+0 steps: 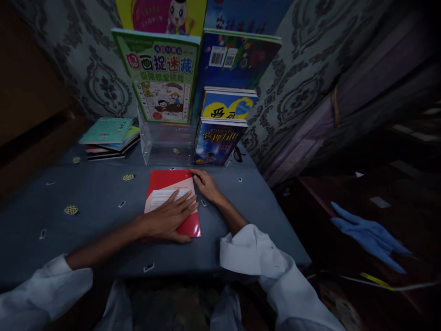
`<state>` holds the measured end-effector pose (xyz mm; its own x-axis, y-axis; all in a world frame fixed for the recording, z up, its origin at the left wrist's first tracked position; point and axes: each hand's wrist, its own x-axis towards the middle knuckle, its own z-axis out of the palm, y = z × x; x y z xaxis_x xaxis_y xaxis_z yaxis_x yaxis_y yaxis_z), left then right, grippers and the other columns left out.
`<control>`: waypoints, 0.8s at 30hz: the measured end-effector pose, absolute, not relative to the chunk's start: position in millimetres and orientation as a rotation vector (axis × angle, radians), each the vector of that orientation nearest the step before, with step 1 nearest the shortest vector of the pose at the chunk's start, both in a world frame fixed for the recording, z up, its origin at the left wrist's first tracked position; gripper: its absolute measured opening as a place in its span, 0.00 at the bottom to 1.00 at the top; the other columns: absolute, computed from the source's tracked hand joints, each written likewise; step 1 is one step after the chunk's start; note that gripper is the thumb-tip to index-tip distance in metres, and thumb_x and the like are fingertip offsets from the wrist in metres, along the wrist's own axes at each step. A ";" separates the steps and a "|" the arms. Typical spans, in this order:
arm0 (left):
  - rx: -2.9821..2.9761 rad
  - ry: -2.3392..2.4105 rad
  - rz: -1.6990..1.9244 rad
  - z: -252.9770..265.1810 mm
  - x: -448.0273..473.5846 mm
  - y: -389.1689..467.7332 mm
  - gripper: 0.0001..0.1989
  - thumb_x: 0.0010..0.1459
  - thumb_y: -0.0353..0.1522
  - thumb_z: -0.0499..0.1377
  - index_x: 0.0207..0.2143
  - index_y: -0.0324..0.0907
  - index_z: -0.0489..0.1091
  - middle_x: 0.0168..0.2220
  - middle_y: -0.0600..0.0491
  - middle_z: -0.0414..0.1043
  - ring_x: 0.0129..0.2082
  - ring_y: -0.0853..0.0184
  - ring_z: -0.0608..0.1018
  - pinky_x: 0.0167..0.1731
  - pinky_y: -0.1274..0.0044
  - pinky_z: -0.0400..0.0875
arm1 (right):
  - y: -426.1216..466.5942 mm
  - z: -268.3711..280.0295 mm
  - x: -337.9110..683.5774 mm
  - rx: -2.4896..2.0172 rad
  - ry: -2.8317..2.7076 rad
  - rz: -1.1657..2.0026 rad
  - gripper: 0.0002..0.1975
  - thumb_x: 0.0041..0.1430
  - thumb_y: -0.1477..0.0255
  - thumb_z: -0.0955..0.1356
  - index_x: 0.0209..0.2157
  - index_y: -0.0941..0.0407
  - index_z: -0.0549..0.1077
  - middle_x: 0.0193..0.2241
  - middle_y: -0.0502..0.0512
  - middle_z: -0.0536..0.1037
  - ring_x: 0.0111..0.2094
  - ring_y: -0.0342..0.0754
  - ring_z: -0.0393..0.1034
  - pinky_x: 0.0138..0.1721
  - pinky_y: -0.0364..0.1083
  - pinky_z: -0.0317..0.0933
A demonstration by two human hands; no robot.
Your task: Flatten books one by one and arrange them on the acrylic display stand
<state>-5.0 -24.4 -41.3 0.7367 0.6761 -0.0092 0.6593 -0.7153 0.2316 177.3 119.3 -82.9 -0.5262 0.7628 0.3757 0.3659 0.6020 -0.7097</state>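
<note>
A red booklet point(167, 177) with a pale pink panel and white text boxes lies flat on the table in front of me. My left hand point(172, 214) rests palm down across its lower middle, fingers spread. At the booklet's upper right corner is my right hand point(206, 184), its fingertips touching the edge and the fingers loosely extended. Just behind stands a clear acrylic rack point(165, 142). It holds a green picture book point(161, 73) on the left and a dark blue book point(218, 142) at the lower right.
A stack of thin books point(108, 131) sits at the back left of the grey-blue tablecloth point(96, 234). Dark glasses point(238, 154) lie beside the rack. Beyond the table's right edge, a blue glove point(372, 234) rests on a dark surface near a purple curtain point(310, 115).
</note>
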 end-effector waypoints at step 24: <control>2.496 1.337 0.148 -35.3 -21.5 77.0 0.38 0.68 0.53 0.43 0.71 0.39 0.44 0.72 0.42 0.42 0.72 0.56 0.47 0.69 0.62 0.41 | 132.9 -90.6 178.9 -0.852 -1.885 0.899 0.21 0.68 0.60 0.60 0.55 0.53 0.73 0.51 0.58 0.80 0.53 0.52 0.73 0.58 0.54 0.63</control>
<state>-21.5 77.0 -35.3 0.5601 0.8268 -0.0526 0.7954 -0.5189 0.3132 178.9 132.9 -90.6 -0.3991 0.8242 0.4017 0.2066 0.5077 -0.8364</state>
